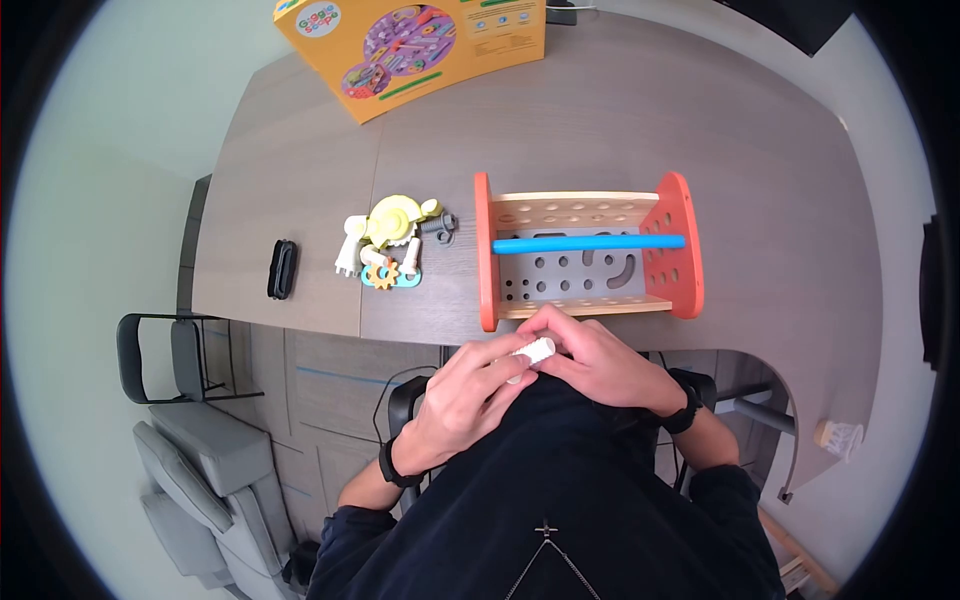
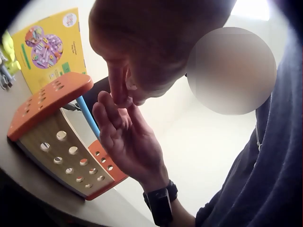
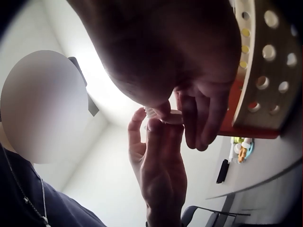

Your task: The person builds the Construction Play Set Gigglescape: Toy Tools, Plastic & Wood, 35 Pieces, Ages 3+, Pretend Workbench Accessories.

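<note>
In front of my chest, both hands meet at a white toy bolt (image 1: 540,350) with a ridged thread. My left hand (image 1: 462,392) pinches it between thumb and fingertips. The right hand (image 1: 612,370) holds it from the other side, thumb against it. The right wrist view shows the bolt's thread (image 3: 150,112) and a flat pale part between the fingers of both hands. In the left wrist view the fingers hide most of it. Just beyond the hands stands a toy toolbox (image 1: 684,250) with orange-red ends, perforated wooden sides and a blue bar handle (image 1: 590,243).
Left of the toolbox lie a yellow-green toy saw (image 1: 392,218), white pieces, an orange gear (image 1: 382,275), a teal strip (image 1: 407,278) and grey bolts (image 1: 443,228). A black case (image 1: 283,269) lies farther left. A yellow box (image 1: 450,60) stands at the back of the table.
</note>
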Demonstrator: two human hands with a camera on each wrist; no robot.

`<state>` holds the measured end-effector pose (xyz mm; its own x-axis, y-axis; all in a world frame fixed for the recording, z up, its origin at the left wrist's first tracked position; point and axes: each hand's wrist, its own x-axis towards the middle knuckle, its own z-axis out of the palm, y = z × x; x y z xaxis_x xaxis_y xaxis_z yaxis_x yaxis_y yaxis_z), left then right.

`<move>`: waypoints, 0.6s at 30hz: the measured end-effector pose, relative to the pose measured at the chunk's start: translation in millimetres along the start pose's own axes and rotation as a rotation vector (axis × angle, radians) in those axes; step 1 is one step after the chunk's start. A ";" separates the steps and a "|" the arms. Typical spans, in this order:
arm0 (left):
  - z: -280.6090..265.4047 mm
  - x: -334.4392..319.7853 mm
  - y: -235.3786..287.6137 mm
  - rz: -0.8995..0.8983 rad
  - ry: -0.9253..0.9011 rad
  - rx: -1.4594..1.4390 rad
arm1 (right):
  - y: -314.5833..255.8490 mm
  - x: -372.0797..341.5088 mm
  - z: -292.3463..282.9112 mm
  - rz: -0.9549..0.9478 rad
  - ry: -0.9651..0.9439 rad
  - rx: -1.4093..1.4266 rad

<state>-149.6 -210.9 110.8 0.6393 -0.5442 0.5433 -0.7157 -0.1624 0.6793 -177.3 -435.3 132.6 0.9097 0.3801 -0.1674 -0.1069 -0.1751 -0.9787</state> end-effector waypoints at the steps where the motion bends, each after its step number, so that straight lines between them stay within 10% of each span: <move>1: 0.1 0.1 -0.8 -0.002 0.017 -0.021 | -1.2 1.1 -1.8 -0.005 0.008 -0.029; 9: -28.0 -21.8 -30.7 -0.359 0.405 -0.149 | -2.4 18.7 -20.6 0.090 0.270 -0.223; 13: -34.1 -17.3 -65.8 -0.762 0.131 -0.223 | 22.3 37.8 -18.4 0.132 0.244 -0.273; 18: -12.4 -21.9 -114.5 -0.840 0.001 -0.283 | 40.1 63.4 -17.3 0.168 0.185 -0.506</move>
<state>-78.1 -170.2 27.2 0.9227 -0.3358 -0.1893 0.0863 -0.2984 0.9505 -117.0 -434.0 84.8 0.9568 0.1522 -0.2476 -0.0916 -0.6505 -0.7540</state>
